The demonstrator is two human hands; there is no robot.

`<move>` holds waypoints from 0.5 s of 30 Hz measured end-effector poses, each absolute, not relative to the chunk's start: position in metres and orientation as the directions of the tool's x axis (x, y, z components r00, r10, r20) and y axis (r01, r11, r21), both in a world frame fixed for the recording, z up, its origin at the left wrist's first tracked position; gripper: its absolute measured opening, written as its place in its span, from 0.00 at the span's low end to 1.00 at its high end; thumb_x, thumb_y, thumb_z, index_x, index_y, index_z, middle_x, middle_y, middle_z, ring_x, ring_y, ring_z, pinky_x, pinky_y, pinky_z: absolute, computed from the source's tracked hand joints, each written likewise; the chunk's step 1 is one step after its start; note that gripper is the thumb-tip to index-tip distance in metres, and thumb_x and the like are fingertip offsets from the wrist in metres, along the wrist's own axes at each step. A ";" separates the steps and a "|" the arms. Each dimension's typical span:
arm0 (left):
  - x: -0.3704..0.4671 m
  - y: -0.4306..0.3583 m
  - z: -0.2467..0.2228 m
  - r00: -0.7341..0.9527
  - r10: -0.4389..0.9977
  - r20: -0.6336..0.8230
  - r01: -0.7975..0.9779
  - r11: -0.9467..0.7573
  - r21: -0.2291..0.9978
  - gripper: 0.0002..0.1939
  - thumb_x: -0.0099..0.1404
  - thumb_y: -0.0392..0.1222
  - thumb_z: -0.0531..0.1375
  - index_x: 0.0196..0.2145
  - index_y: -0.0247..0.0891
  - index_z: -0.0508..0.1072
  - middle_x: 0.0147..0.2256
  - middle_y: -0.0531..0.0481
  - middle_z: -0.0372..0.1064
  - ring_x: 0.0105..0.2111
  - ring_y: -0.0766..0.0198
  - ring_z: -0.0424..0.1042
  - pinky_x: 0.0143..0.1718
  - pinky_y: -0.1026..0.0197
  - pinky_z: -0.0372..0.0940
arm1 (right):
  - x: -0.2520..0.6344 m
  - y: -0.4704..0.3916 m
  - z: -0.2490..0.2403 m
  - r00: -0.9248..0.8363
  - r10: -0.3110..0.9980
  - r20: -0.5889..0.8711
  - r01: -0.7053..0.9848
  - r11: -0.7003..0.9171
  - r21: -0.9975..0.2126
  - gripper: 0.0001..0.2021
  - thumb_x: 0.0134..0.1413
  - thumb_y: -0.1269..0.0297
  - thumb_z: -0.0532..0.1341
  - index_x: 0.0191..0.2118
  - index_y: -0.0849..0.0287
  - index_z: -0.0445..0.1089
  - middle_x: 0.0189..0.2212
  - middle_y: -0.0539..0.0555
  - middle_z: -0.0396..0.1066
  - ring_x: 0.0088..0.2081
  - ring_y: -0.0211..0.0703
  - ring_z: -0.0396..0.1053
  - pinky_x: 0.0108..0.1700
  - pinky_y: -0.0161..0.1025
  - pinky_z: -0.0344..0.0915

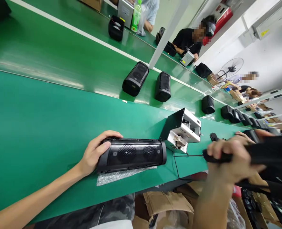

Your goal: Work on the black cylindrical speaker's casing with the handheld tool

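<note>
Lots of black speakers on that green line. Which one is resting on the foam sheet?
The long black speaker nearest the camera, gripped at its end by the left hand. It alone lies on the foam sheet; the others sit bare on the belt farther back.

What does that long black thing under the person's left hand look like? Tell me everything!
The long black cylindrical plastic speaker lies on its side on the green workbench, resting on a thin grey foam sheet. Its glossy, see-through front shows two round mesh speaker cones side by side. The end caps are solid black. The left hand wraps around its left end, thumb on top. A white and black box machine sits just beyond its right end.
</note>
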State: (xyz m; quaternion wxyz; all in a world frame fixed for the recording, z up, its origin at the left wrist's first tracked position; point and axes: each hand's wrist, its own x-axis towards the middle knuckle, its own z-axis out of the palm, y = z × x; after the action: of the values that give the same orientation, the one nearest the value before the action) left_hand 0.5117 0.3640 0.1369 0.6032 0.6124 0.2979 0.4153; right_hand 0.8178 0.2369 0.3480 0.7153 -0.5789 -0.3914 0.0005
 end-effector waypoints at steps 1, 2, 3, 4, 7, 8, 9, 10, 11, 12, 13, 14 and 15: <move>0.512 0.362 0.139 0.469 0.873 0.136 -0.135 -0.081 0.988 0.19 0.78 0.57 0.59 0.50 0.44 0.83 0.52 0.45 0.83 0.55 0.45 0.79 0.60 0.51 0.72 | 0.815 0.236 0.357 0.674 0.446 0.589 0.477 0.345 -0.808 0.10 0.46 0.65 0.67 0.23 0.54 0.65 0.16 0.39 0.54 0.10 0.32 0.51 0.12 0.35 0.55; 0.513 0.361 0.141 0.466 0.875 0.127 -0.131 -0.074 0.989 0.18 0.77 0.57 0.59 0.50 0.44 0.83 0.52 0.45 0.83 0.55 0.45 0.79 0.60 0.51 0.72 | 0.812 0.237 0.365 0.654 0.439 0.616 0.495 0.367 -0.788 0.12 0.45 0.64 0.66 0.19 0.54 0.62 0.16 0.40 0.51 0.10 0.31 0.49 0.10 0.36 0.52; 0.513 0.359 0.142 0.467 0.875 0.126 -0.125 -0.076 0.989 0.18 0.78 0.57 0.59 0.50 0.44 0.83 0.52 0.45 0.83 0.55 0.45 0.79 0.61 0.51 0.72 | 0.809 0.240 0.372 0.641 0.435 0.632 0.501 0.385 -0.775 0.13 0.44 0.64 0.65 0.17 0.54 0.60 0.16 0.41 0.50 0.10 0.31 0.48 0.10 0.37 0.50; 0.513 0.358 0.143 0.468 0.875 0.127 -0.117 -0.082 0.990 0.18 0.78 0.57 0.58 0.50 0.45 0.82 0.52 0.45 0.83 0.55 0.45 0.79 0.61 0.51 0.72 | 0.806 0.245 0.377 0.632 0.432 0.643 0.504 0.401 -0.765 0.13 0.44 0.64 0.64 0.17 0.54 0.60 0.18 0.41 0.49 0.10 0.31 0.48 0.10 0.38 0.50; 0.512 0.357 0.143 0.470 0.873 0.128 -0.102 -0.090 0.991 0.18 0.79 0.56 0.58 0.50 0.45 0.82 0.52 0.46 0.83 0.55 0.46 0.79 0.61 0.52 0.72 | 0.795 0.267 0.380 0.576 0.502 0.645 0.482 0.430 -0.764 0.14 0.48 0.64 0.65 0.19 0.54 0.60 0.20 0.40 0.50 0.11 0.31 0.49 0.11 0.38 0.50; 0.511 0.357 0.142 0.472 0.873 0.126 -0.105 -0.086 0.991 0.18 0.79 0.56 0.58 0.50 0.44 0.82 0.53 0.45 0.83 0.55 0.46 0.79 0.61 0.51 0.72 | 0.793 0.274 0.378 0.560 0.535 0.633 0.470 0.424 -0.774 0.15 0.51 0.63 0.65 0.20 0.54 0.60 0.19 0.40 0.51 0.11 0.31 0.50 0.12 0.38 0.51; 0.511 0.356 0.141 0.474 0.872 0.123 -0.114 -0.078 0.990 0.18 0.79 0.56 0.58 0.50 0.44 0.82 0.53 0.45 0.83 0.55 0.46 0.79 0.61 0.51 0.72 | 0.790 0.280 0.374 0.553 0.559 0.619 0.461 0.414 -0.785 0.16 0.53 0.62 0.66 0.21 0.54 0.60 0.19 0.40 0.51 0.12 0.32 0.51 0.13 0.38 0.52; 0.511 0.356 0.140 0.477 0.870 0.121 -0.126 -0.068 0.990 0.18 0.79 0.56 0.58 0.50 0.44 0.82 0.53 0.44 0.83 0.56 0.46 0.78 0.61 0.51 0.72 | 0.789 0.285 0.371 0.553 0.573 0.605 0.451 0.405 -0.795 0.16 0.54 0.61 0.66 0.21 0.53 0.60 0.18 0.40 0.50 0.12 0.32 0.51 0.14 0.37 0.52; 0.511 0.356 0.139 0.481 0.868 0.121 -0.138 -0.061 0.989 0.18 0.79 0.56 0.58 0.50 0.43 0.82 0.52 0.44 0.82 0.56 0.45 0.78 0.61 0.51 0.72 | 0.789 0.287 0.368 0.567 0.575 0.591 0.442 0.393 -0.806 0.16 0.54 0.61 0.66 0.22 0.53 0.60 0.18 0.40 0.50 0.12 0.33 0.51 0.15 0.37 0.53; 0.512 0.355 0.138 0.486 0.865 0.122 -0.147 -0.057 0.988 0.18 0.79 0.57 0.58 0.50 0.43 0.82 0.52 0.44 0.82 0.56 0.45 0.78 0.61 0.50 0.71 | 0.789 0.289 0.366 0.578 0.570 0.584 0.435 0.391 -0.811 0.16 0.54 0.62 0.65 0.22 0.53 0.59 0.18 0.40 0.50 0.12 0.33 0.51 0.16 0.37 0.53; 0.512 0.356 0.137 0.490 0.863 0.124 -0.151 -0.056 0.987 0.19 0.79 0.57 0.58 0.50 0.43 0.82 0.52 0.44 0.82 0.56 0.46 0.78 0.61 0.50 0.71 | 0.789 0.289 0.364 0.578 0.566 0.588 0.431 0.399 -0.809 0.15 0.54 0.62 0.64 0.22 0.53 0.59 0.18 0.40 0.51 0.12 0.33 0.50 0.16 0.37 0.52; 0.511 0.356 0.136 0.493 0.861 0.124 -0.151 -0.056 0.987 0.19 0.79 0.57 0.58 0.50 0.43 0.82 0.52 0.44 0.82 0.56 0.46 0.78 0.61 0.51 0.72 | 0.790 0.289 0.363 0.573 0.567 0.592 0.430 0.407 -0.806 0.14 0.54 0.63 0.64 0.22 0.53 0.60 0.18 0.40 0.51 0.12 0.33 0.50 0.15 0.38 0.51; 0.511 0.357 0.135 0.495 0.860 0.124 -0.148 -0.057 0.987 0.19 0.80 0.56 0.57 0.50 0.43 0.82 0.52 0.45 0.82 0.56 0.46 0.78 0.60 0.51 0.72 | 0.791 0.289 0.363 0.571 0.569 0.593 0.428 0.410 -0.805 0.14 0.54 0.63 0.64 0.22 0.53 0.60 0.18 0.40 0.51 0.12 0.33 0.49 0.15 0.38 0.50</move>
State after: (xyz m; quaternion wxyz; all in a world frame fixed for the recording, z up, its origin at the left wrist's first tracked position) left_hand 0.5108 0.3575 0.1349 0.6199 0.6028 0.2952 0.4064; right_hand 0.7914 0.2886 0.3630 0.7020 -0.5408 -0.4607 0.0500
